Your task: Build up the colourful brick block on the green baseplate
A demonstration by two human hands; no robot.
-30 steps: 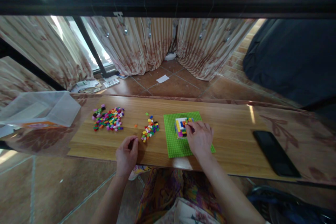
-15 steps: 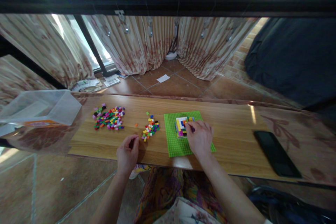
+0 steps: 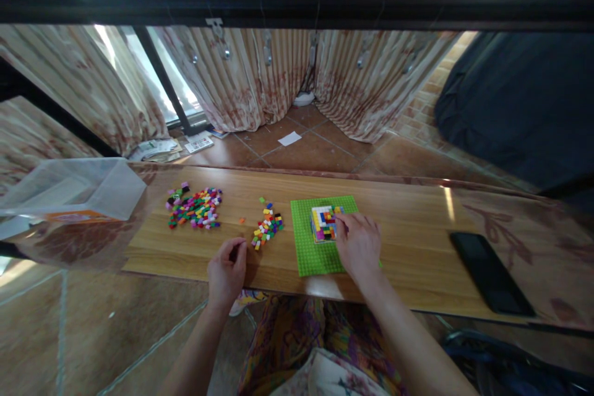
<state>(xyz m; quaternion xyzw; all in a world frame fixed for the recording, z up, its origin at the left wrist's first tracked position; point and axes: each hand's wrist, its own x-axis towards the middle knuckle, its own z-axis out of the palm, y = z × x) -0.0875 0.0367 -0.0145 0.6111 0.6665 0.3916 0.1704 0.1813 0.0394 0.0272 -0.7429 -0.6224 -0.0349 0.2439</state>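
Note:
A green baseplate (image 3: pixel 310 257) lies on the wooden table, with a small block of many-coloured bricks (image 3: pixel 323 224) built on its far half. My right hand (image 3: pixel 359 246) rests on the plate's right side, fingertips pinched against the block's right edge; what they hold is hidden. My left hand (image 3: pixel 227 269) sits near the table's front edge, fingers curled into a loose pinch, just left of a small heap of loose bricks (image 3: pixel 266 227). A larger heap of loose bricks (image 3: pixel 195 208) lies further left.
A clear plastic container (image 3: pixel 69 189) stands at the table's left end. A black phone (image 3: pixel 492 273) lies flat on the right. One orange brick (image 3: pixel 241 220) sits alone between the heaps. A black bar (image 3: pixel 297 9) crosses overhead; curtains and tiled floor lie beyond the table.
My right hand has slid slightly right, uncovering more of the brick block. My left hand has stayed in place.

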